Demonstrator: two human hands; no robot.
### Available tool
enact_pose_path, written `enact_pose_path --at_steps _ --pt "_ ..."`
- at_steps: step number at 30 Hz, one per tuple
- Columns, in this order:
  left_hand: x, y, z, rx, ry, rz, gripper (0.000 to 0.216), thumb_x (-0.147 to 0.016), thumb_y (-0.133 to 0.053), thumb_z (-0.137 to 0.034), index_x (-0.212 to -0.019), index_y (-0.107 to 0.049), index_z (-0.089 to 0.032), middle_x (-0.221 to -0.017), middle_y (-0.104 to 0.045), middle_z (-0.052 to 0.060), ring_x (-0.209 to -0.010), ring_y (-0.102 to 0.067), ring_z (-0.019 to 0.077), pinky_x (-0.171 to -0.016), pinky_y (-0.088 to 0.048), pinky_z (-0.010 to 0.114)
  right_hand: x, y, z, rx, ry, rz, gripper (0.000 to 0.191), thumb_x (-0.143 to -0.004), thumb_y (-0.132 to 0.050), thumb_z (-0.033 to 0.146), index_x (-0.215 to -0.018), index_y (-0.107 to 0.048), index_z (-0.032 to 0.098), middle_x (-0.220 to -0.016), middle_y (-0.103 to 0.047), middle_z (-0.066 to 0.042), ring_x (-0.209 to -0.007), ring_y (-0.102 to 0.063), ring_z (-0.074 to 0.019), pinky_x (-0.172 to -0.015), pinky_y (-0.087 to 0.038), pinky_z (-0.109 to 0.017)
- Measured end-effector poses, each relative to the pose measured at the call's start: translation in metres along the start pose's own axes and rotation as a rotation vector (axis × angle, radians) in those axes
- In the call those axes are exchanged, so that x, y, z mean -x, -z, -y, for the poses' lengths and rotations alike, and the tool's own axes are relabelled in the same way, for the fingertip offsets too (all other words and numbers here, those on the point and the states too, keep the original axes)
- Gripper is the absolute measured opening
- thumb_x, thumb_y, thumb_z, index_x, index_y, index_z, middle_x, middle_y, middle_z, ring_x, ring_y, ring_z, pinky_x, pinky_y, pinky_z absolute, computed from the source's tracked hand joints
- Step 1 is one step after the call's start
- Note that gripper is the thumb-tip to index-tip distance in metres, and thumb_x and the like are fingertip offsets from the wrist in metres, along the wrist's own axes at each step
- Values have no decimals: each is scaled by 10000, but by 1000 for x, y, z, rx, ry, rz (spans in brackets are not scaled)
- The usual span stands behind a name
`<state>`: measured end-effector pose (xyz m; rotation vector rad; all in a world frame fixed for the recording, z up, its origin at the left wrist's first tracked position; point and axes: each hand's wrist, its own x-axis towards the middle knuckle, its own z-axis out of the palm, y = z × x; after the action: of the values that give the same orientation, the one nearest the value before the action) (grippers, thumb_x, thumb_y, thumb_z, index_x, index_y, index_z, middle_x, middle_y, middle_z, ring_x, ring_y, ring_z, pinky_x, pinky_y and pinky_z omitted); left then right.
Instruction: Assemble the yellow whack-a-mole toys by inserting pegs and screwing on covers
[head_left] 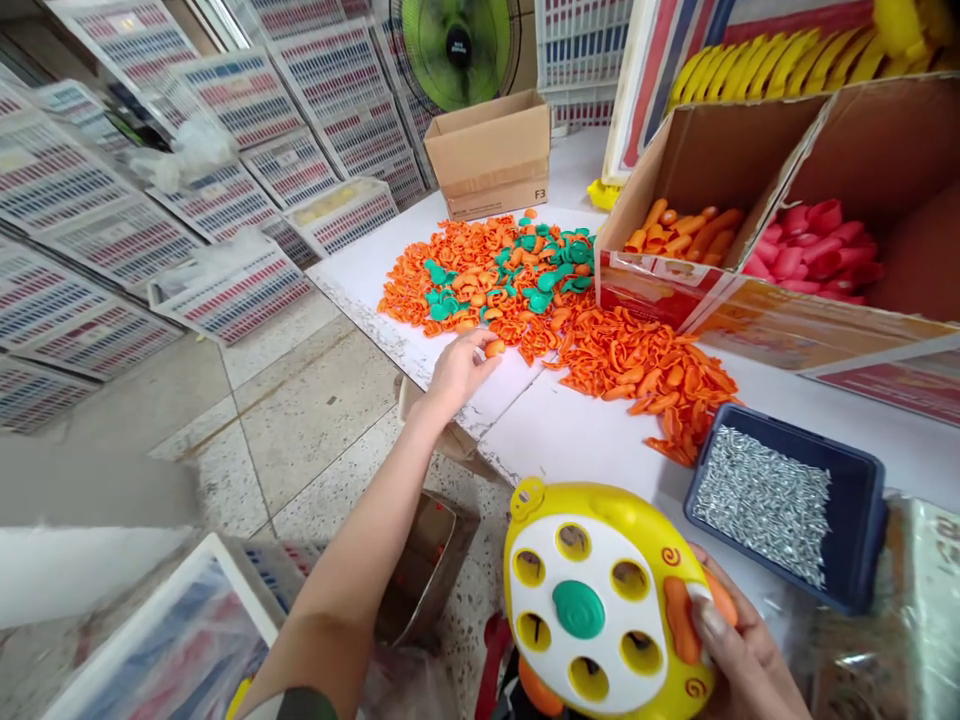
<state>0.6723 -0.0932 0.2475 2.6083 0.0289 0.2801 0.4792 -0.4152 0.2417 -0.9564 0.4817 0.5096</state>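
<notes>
White table [360, 285] beyond a yellow plastic toy [585, 610]: left hand [457, 375] pinches an orange piece [493, 348]; right hand [754, 650] clamps the toy.

yellow toy housing [577, 505]: glossy smooth plastic | orange pieces [637, 365]: matt, perhaps rubber | screws [761, 505]: bright metal | box [491, 150]: matt cardboard

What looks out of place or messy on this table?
The loose orange pieces lie in a sprawling heap on the white table, with teal pieces mixed among them, while the cardboard bin beside them keeps its orange and pink pieces apart. The table's near edge also looks chipped.
</notes>
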Motion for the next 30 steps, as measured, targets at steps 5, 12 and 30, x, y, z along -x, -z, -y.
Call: enact_pose_path --at_steps 5,12,30 --pt "3 -4 -10 80 -15 55 312 -764 -694 -296 -1052 -683 -175 -845 -675 15 -692 -584 162 -663 -457 259 -2 -2 2 -21 21 -5 552 -728 -801 504 -1198 -656 252 -1025 -756 -101 -843 -737 -310 -788 -619 -454" --pt "14 -11 -35 127 -46 115 230 -776 -675 -271 -994 -679 -194 -867 -688 10 -688 -597 155 -658 -472 256 -2 -4 0 -73 -17 -41 524 -720 -806 491 -1171 -647 277 -1062 -752 -81 -828 -739 -296 -760 -623 -434" --pt "31 -28 -55 80 -122 211 135 -776 -705 -194 -903 -657 -193 -883 -650 6 -773 -608 165 -730 -485 267 -2 -12 -4 -192 -107 -119 646 -618 -889 448 -1168 -595 280 -987 -765 -76 -863 -741 -303 -765 -614 -415"
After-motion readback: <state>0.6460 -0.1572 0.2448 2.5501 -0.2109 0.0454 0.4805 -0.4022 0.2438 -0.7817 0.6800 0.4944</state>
